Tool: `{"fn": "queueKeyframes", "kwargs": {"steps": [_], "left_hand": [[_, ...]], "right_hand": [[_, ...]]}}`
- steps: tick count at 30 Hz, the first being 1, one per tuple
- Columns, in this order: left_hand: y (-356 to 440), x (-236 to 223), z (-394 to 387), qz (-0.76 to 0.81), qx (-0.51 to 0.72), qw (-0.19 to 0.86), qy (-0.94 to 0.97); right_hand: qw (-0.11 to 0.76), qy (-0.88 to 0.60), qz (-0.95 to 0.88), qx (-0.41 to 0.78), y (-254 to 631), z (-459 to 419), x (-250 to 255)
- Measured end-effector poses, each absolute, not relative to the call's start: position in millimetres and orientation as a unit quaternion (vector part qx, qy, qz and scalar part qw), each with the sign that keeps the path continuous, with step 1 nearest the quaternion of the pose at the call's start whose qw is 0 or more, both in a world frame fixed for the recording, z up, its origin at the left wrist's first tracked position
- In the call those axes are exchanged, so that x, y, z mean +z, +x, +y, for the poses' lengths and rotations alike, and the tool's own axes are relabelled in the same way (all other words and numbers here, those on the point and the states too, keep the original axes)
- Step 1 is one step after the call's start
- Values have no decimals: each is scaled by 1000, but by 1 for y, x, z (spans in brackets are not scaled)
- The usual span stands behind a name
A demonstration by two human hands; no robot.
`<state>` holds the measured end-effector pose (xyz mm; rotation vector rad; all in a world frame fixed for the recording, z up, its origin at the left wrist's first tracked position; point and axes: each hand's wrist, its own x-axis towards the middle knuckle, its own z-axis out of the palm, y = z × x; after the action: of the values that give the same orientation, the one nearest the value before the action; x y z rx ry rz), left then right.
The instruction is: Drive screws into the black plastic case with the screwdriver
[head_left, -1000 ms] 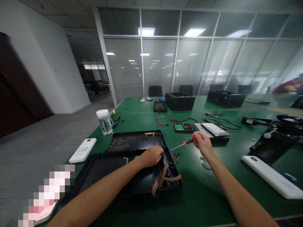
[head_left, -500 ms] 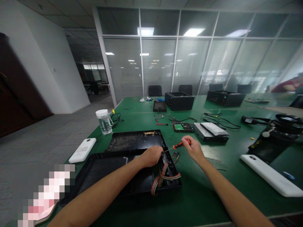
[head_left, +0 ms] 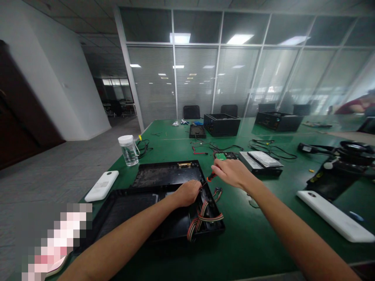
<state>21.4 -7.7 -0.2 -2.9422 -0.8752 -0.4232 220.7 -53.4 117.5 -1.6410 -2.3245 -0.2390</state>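
My left hand [head_left: 188,192] is curled shut and rests inside the black plastic case [head_left: 137,212] near its far right corner; what its fingers hold is hidden. My right hand [head_left: 233,172] is closed round an orange-handled screwdriver [head_left: 210,176], whose tip points down to the spot beside my left fingers. A striped ribbon cable [head_left: 202,220] loops over the case's right edge. A flat black cover panel [head_left: 168,173] lies just behind the case.
On the green table [head_left: 249,242] lie a white cover [head_left: 102,185] at left, a long white cover [head_left: 334,216] at right, a clear jar [head_left: 129,150], a drive [head_left: 260,161], a green circuit board [head_left: 222,156], loose cables and black boxes [head_left: 222,124] farther back. A person's sleeve [head_left: 356,106] shows far right.
My right hand has brought the screwdriver leftward from above the drive to the case's corner, tip now beside my left hand. My left hand has stayed put.
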Motion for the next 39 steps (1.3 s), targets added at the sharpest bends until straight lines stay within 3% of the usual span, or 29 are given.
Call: {"fn": "queueKeyframes", "kwargs": {"steps": [4,8,12,17,24,35,39], "left_hand": [[22,0,-7,-284,-129,22,-950],[22,1,-6,-293,-124,12,-948],[21,1,-6,-295,-124,2,-947],[21,2,-5,-292,-123,2,-948],[21,2,-7,-291,-124,3,-949],[20,3,-8,-289,-135,11,-948],[20,3,-7,-284,-130,9,-950]], "right_hand": [[97,-526,-845,5,199,-46,140],[93,-596,-797,-46,186,-40,141],[118,-542,-832,-3,184,-39,138],[84,-609,-785,-72,182,-41,137],[76,-626,-772,-81,184,-42,135],[128,-546,-828,-4,187,-37,137],[106,-567,-816,-29,186,-39,138]]}}
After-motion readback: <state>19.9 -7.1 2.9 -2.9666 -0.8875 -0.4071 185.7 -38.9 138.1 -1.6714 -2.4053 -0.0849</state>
